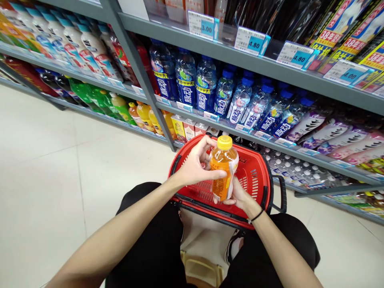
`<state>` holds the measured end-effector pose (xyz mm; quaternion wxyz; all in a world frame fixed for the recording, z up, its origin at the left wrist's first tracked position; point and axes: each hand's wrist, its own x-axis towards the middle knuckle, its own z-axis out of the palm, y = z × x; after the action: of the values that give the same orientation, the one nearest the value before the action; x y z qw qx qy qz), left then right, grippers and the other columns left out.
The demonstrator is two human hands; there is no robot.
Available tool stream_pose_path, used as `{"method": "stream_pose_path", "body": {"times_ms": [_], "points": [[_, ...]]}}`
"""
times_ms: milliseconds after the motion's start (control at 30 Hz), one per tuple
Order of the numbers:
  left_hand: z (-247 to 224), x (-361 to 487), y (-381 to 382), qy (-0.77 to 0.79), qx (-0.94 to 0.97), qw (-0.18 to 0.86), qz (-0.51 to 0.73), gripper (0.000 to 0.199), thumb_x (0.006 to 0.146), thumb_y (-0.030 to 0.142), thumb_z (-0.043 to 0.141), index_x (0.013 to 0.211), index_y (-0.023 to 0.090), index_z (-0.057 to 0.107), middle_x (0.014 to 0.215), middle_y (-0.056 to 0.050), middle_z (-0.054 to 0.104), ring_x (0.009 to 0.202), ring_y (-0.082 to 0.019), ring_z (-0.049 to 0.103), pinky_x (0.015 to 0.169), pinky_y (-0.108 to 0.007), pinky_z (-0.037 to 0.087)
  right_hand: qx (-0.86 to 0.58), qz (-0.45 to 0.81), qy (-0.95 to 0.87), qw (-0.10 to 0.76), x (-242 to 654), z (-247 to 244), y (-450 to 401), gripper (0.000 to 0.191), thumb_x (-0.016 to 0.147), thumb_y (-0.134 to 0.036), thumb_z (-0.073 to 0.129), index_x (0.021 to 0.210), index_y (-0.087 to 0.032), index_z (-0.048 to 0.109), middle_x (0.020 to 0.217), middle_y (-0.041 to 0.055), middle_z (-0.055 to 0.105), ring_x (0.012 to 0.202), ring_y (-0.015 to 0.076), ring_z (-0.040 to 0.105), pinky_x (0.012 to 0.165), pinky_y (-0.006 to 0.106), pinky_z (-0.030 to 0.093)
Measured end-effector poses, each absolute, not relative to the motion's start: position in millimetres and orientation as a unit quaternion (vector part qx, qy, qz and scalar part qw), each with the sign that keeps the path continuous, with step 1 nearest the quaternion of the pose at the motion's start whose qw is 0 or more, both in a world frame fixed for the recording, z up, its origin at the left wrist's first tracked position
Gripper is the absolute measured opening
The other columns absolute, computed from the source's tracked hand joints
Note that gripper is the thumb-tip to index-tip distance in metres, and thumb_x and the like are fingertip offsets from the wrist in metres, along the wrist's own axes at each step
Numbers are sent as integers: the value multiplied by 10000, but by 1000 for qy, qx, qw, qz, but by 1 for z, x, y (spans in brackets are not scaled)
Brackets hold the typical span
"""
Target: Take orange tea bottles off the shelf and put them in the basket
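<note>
An orange drink bottle (222, 172) with a yellow cap stands nearly upright between my two hands, above a red shopping basket (186, 154). My left hand (199, 164) grips its left side, the thumb lying across the label and the fingers curled near the cap. From below and the right, my right hand (237, 192) holds the lower part; some of its fingers are hidden behind the bottle. Under the bottle, the basket's slotted floor shows, and a small red item is partly visible beside my left fingers.
Blue-capped bottles (205, 84) line the shelf ahead, with price tags (207, 28) along the edge above. Juice bottles (144, 116) and cartons (189, 129) fill the lower shelf. A black basket handle (282, 194) sticks out at right. Pale floor tiles (45, 168) lie at left.
</note>
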<state>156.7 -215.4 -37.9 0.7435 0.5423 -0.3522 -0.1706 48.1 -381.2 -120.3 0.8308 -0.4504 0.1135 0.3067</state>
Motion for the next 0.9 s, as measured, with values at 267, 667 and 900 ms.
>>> {"method": "stream_pose_path", "body": {"times_ms": [267,667,900], "points": [[-41,158,-216,-359,537,744,-169,667,668,317,958,1094,249,449,938,0,632,819,-151,638,673,-253,471,-447,304,145,829,47,-124,-383,862,1018,-796,196,1102,-84,674,647,126,704,325,111,400,310,193,120],[-42,158,-215,-360,531,747,-175,664,677,311,961,1107,252,458,962,5,637,788,-131,629,661,-241,460,-457,309,139,822,47,-117,-381,865,1058,-673,35,1129,-78,659,607,117,687,276,110,359,303,205,98],[-41,159,-216,-368,530,743,-177,658,706,336,952,1115,249,443,893,25,653,694,-113,603,640,-243,434,-455,308,140,824,48,-114,-379,880,1061,-643,0,1165,-61,651,601,129,688,270,120,369,296,207,93]]}}
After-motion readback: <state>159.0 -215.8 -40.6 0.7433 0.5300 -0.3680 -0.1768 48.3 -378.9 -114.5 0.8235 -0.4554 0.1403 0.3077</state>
